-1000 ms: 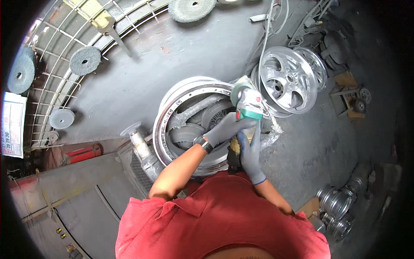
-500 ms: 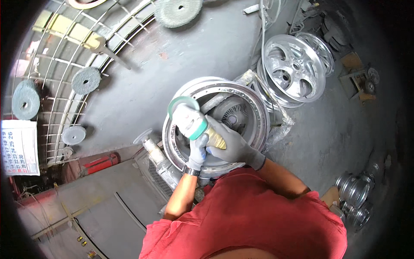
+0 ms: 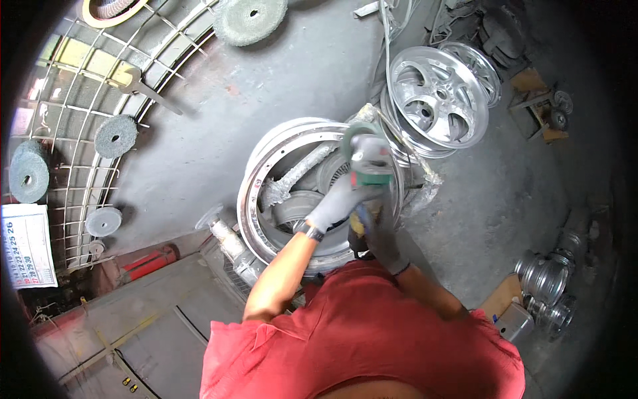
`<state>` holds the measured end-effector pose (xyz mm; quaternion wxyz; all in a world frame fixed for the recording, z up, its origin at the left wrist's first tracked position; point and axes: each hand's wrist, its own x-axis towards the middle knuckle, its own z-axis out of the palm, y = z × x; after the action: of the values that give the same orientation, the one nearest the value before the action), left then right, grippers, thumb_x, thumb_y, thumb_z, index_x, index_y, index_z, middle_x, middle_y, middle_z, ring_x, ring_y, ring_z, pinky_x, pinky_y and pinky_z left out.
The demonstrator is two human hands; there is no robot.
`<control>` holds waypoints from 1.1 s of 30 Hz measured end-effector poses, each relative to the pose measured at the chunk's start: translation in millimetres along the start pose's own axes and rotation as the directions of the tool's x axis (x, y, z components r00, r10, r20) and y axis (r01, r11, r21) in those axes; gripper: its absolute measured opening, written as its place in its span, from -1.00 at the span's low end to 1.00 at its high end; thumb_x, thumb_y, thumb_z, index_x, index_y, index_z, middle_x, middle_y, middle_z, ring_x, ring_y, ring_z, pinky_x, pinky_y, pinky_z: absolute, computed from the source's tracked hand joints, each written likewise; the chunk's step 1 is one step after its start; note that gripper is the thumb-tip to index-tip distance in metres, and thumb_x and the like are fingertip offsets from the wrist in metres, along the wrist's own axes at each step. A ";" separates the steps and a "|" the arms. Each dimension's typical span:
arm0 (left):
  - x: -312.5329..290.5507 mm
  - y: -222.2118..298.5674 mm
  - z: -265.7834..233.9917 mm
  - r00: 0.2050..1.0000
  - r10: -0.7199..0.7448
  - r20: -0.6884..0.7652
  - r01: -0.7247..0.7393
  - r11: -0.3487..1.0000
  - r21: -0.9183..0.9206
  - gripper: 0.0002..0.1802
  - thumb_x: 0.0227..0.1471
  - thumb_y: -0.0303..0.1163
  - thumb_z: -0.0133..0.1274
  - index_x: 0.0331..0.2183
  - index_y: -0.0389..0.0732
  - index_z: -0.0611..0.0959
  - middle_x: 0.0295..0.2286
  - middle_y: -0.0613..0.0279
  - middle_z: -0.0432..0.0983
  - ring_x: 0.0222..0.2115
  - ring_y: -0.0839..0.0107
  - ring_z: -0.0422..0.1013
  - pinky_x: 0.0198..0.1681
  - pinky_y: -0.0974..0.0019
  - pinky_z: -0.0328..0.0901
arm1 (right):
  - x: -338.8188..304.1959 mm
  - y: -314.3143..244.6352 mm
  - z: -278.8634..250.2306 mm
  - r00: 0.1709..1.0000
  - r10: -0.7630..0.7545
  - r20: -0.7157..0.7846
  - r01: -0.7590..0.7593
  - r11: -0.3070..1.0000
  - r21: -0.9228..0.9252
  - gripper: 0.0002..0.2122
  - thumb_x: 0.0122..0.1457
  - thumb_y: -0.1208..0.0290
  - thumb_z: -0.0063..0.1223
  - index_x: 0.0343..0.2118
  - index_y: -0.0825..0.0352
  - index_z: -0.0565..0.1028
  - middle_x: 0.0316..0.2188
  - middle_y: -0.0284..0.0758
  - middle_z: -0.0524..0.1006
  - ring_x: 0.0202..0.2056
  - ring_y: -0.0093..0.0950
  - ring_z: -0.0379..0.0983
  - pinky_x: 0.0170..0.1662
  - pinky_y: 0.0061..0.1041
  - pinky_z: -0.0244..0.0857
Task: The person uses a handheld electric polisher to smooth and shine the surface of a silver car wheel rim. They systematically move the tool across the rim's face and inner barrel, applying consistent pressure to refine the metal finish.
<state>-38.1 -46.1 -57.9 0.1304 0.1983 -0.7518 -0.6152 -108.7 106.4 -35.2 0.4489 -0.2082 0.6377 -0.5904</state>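
Both of my hands wear grey gloves and grip an angle grinder, which is smeared by motion. My left hand is closed near its green-banded front part. Lower down, my right hand wraps round the grinder's rear body. The grinder's round disc is held over the right far side of a wheel rim lying in front of me. Whether the disc touches the rim I cannot tell. Inside the rim, a dusty bar and grey round parts show; my hands and the grinder cover some of them.
A stack of silver alloy wheels stands at the far right, with smaller rims at the lower right. Left of me, a wire grid holds abrasive discs. A dust-coated pipe-like part lies beside the wheel rim.
The grinder has swung from the rim's left side to its right side, with both hands still on it. The whole view has shifted slightly.
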 end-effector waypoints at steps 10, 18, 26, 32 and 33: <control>-74.7 -22.5 -21.6 0.880 -0.213 -0.425 -0.038 0.860 -0.510 -0.34 0.14 -0.29 0.24 0.22 -0.32 0.51 0.13 0.15 0.49 0.13 0.34 0.40 0.25 0.25 0.26 | 45.7 -20.1 26.7 0.821 -0.410 0.397 0.507 0.844 -0.175 -0.16 0.15 0.40 0.28 0.44 0.47 0.09 0.17 0.13 0.45 0.23 -0.14 0.46 0.26 -0.22 0.31; 21.4 -15.3 34.5 0.996 0.031 0.085 -0.013 0.979 -0.202 -0.54 0.14 -0.23 0.24 0.01 -0.27 0.69 -0.16 0.18 0.66 -0.16 0.42 0.53 -0.02 0.27 0.41 | 6.0 51.4 -29.1 0.965 -0.254 -0.057 0.246 0.962 -0.121 -0.27 0.26 0.38 0.21 0.41 0.44 0.10 0.12 -0.04 0.44 0.10 -0.20 0.46 0.19 -0.23 0.35; 7.0 -12.1 16.2 0.994 -0.106 0.032 0.109 0.985 -0.132 -0.56 0.25 -0.25 0.16 0.07 -0.30 0.66 -0.11 0.18 0.66 -0.08 0.45 0.52 0.05 0.30 0.39 | 8.9 40.5 -14.5 1.000 -0.016 0.001 0.016 0.994 0.107 -0.32 0.31 0.33 0.20 0.39 0.42 0.13 0.12 -0.06 0.45 0.14 -0.23 0.45 0.23 -0.24 0.33; -50.9 33.1 -22.3 0.850 -0.234 -0.472 -0.089 0.819 -0.567 -0.56 0.26 -0.32 0.14 0.09 -0.35 0.62 -0.06 0.15 0.64 -0.05 0.46 0.51 0.10 0.28 0.37 | 37.3 -61.9 28.6 0.829 -0.346 0.440 0.450 0.879 -0.157 -0.24 0.25 0.37 0.22 0.43 0.43 0.08 0.22 0.04 0.39 0.23 -0.13 0.39 0.30 -0.23 0.24; -49.6 27.5 -21.0 0.842 -0.264 -0.470 -0.115 0.764 -0.635 -0.57 0.26 -0.33 0.13 0.09 -0.35 0.62 -0.06 0.16 0.64 -0.06 0.48 0.51 0.09 0.29 0.37 | 37.3 -63.7 28.5 0.834 -0.337 0.437 0.450 0.873 -0.186 -0.23 0.24 0.38 0.22 0.43 0.44 0.07 0.24 0.05 0.37 0.24 -0.11 0.38 0.31 -0.23 0.22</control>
<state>11.3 -37.1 -24.3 0.3680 0.3359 -0.4201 -0.7585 -121.3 46.9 15.3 0.3998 -0.5111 0.5550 -0.5204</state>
